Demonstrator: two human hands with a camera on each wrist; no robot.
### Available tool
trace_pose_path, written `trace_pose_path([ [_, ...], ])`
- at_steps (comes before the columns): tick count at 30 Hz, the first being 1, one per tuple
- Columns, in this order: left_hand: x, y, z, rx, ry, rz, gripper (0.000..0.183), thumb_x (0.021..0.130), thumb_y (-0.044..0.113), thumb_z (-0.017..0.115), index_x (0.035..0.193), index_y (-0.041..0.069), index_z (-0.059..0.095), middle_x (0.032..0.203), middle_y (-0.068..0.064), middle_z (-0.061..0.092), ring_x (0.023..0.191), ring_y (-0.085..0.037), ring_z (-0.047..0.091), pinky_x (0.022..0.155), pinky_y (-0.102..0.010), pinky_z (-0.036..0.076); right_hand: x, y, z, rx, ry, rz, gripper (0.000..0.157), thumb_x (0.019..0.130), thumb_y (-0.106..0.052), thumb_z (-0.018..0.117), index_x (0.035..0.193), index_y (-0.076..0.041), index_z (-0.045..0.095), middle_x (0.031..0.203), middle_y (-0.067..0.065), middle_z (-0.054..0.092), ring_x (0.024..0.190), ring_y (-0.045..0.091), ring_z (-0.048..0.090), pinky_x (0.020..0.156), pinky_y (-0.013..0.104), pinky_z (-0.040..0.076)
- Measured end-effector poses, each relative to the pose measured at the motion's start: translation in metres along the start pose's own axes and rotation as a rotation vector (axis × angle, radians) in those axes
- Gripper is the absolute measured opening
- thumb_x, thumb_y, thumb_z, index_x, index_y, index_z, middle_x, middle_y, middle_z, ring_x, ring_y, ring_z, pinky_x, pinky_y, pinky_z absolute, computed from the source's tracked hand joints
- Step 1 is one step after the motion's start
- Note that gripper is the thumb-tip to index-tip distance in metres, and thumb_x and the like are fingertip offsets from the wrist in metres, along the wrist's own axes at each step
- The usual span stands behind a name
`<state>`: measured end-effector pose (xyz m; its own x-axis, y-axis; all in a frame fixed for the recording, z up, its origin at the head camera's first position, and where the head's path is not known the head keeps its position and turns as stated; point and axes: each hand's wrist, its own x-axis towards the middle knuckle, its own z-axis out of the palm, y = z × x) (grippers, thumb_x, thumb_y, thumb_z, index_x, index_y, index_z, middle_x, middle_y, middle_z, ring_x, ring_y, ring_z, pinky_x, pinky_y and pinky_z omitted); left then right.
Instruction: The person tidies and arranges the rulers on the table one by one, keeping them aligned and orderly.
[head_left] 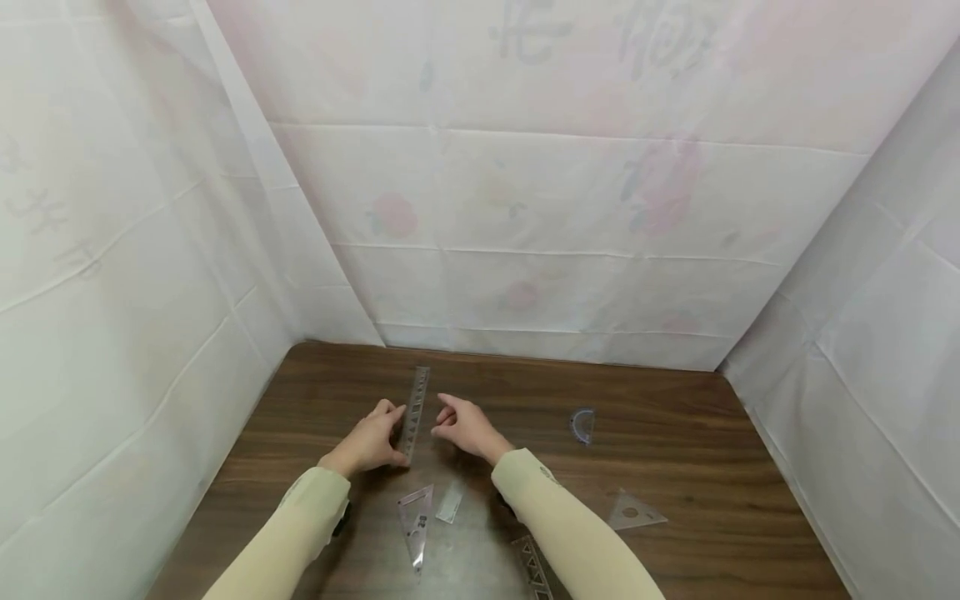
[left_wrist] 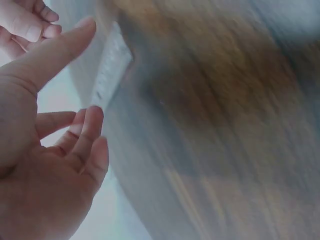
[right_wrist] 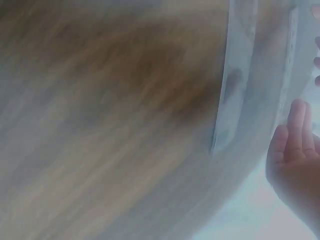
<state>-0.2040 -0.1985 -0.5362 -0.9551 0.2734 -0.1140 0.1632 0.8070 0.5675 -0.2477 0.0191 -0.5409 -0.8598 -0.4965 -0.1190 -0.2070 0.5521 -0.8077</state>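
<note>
Head view: On the brown wood-grain table [head_left: 675,450], we find the clear ruler [head_left: 416,412] between both hands, its length running away from the person. The left hand [head_left: 373,437] touches its left edge, thumb near the close end and index finger farther along; we judge that this spacing steadies the strip at two places. The right hand [head_left: 470,429] is apart from the ruler, its fingers loosely bent and grasping nothing; this position leaves the right edge accessible. The pink triangle [head_left: 417,512] and small clear rectangle [head_left: 450,502] lie nearer the person, probably out of the hands' way. The ruler is straight, narrow and transparent, with a row of small shapes along it.

Left wrist view: We see the left thumb extended and the fingers spread, not clenched. A pale strip meets one fingertip; we take it for the ruler, foreshortened.

Right wrist view: The right fingers are nearly straight, released. Two clear strips show beside them; blur prevents us from reading their markings.
</note>
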Motion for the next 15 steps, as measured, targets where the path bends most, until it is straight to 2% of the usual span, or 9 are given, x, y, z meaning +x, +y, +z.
trace_pose_path([
  [5,0.002,0.016,-0.003,0.089,0.047,0.030,0.097,0.073,0.024,0.095,0.150,-0.008,0.046,0.129,-0.015,0.054,0.107,-0.030,0.055,0.097,-0.053,0.047,-0.007,0.005,-0.023,-0.021,0.040,-0.019,0.065,0.096,-0.014,0.073,0.154,-0.003,0.046,0.112,0.008,0.071,0.097,0.016,0.066,0.085,0.032,0.055],
  [15,0.002,0.050,-0.007,0.177,0.099,0.172,0.093,0.076,0.027,0.093,0.152,-0.003,0.047,0.136,-0.016,0.055,0.123,-0.036,0.055,0.099,-0.052,0.042,-0.038,0.007,-0.063,-0.042,0.078,-0.046,0.065,0.098,-0.016,0.071,0.156,-0.009,0.044,0.120,0.010,0.068,0.109,0.021,0.065,0.096,0.040,0.054],
])
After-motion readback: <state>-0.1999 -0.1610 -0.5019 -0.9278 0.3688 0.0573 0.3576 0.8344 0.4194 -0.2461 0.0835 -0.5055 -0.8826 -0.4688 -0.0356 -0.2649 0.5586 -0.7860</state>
